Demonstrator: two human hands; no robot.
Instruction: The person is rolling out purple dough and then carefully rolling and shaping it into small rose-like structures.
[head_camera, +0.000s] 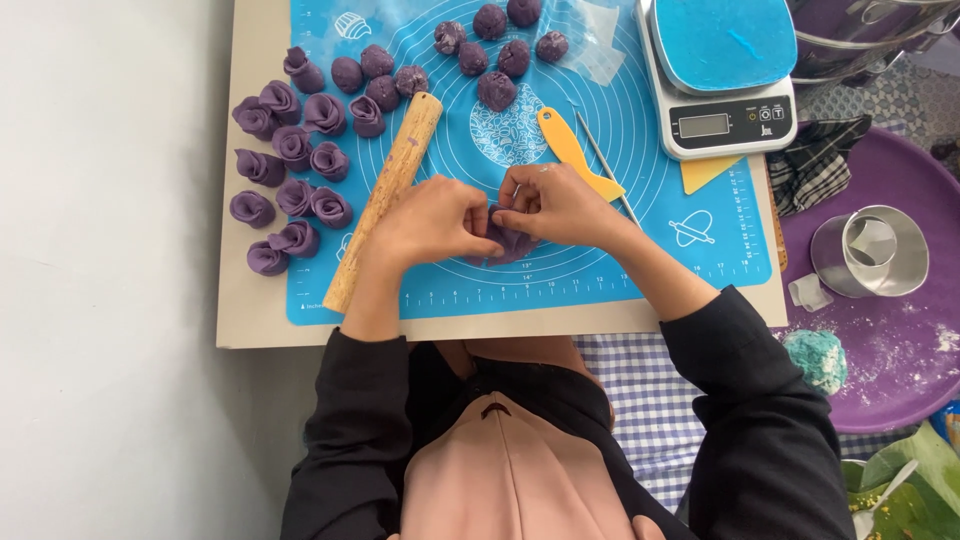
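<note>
Blue silicone mat (650, 250), hands pinching soft purple dough (512, 243)

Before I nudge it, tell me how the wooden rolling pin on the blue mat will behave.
The wooden rolling pin looks stiff and solid. Being a cylinder on the smooth blue mat, it would probably roll sideways if pushed. The left hand beside it may block rolling that way.

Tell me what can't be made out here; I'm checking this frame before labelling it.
Head view:
- Purple dough piece: mostly covered by left hand and right hand; shape unclear.
- Scale display: too small to read.
- Metal pot: cut off by the top edge.
- Green leaves: cut off at the bottom-right corner.
</note>
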